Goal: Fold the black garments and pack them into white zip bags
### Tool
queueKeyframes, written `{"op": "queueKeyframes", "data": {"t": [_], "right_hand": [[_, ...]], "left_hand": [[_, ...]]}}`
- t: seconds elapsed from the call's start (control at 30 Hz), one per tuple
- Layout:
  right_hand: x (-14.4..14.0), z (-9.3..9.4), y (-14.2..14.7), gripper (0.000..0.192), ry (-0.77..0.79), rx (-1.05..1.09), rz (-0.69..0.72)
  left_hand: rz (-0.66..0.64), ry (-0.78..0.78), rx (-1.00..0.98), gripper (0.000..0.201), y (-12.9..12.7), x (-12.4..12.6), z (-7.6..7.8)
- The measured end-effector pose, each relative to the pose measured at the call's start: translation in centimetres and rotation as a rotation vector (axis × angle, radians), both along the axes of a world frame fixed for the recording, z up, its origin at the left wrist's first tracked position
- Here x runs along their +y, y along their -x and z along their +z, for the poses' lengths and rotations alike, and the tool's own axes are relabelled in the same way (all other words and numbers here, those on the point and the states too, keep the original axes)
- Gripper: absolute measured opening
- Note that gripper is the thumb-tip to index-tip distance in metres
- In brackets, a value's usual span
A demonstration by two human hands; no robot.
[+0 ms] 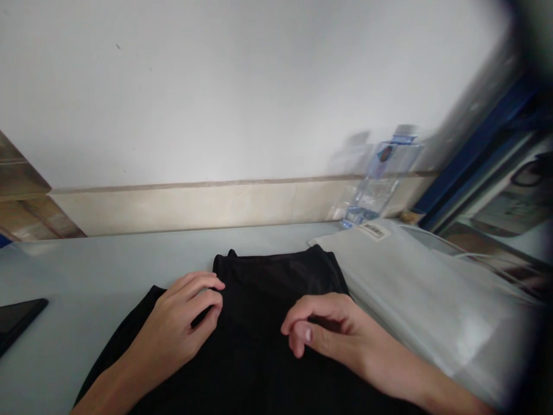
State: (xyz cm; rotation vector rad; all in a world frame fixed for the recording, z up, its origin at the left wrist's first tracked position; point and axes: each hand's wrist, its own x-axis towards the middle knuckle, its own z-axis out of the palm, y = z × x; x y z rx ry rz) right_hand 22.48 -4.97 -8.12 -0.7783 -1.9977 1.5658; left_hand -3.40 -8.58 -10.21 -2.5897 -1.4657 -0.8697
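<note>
A black garment [276, 276] lies spread across the table in front of me, its narrower top edge toward the wall; which garment it is I cannot tell. My left hand [185, 317] is over its left side, fingers loosely bent, with a gap between thumb and forefinger and nothing in it. Its fingertips are close to the cloth, and whether they touch it is unclear. My right hand [330, 331] is above the garment's right part, fingers relaxed and curved, the thumb in front of the other fingertips. No cloth shows between its fingers. Both forearms cover parts of the garment.
To the right, a clear plastic packet [415, 282] with a barcode label lies against the garment. Behind it a transparent bottle [380, 178] stands by the wall. A dark flat device [21, 320] rests at the table's left edge. A blue frame [470, 150] rises at far right.
</note>
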Motion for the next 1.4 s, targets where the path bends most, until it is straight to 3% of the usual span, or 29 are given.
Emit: {"op": "queueKeyframes", "data": {"t": [0.2, 0.7, 1.1, 1.4], "right_hand": [[-0.5, -0.3, 0.1, 0.018, 0.164, 0.092, 0.015], [-0.9, 0.4, 0.2, 0.029, 0.023, -0.026, 0.092], [-0.3, -0.4, 0.3, 0.035, 0.053, -0.056, 0.107], [0.1, -0.3, 0.2, 0.028, 0.088, -0.07, 0.132]], "left_hand": [[-0.012, -0.016, 0.031, 0.011, 0.4, 0.0, -0.4], [-0.005, 0.003, 0.037, 0.009, 0.2, 0.0, -0.1], [0.006, 0.057, 0.004, 0.011, 0.4, 0.0, -0.4], [-0.027, 0.078, -0.048, 0.009, 0.0, -0.1, 0.0]]}}
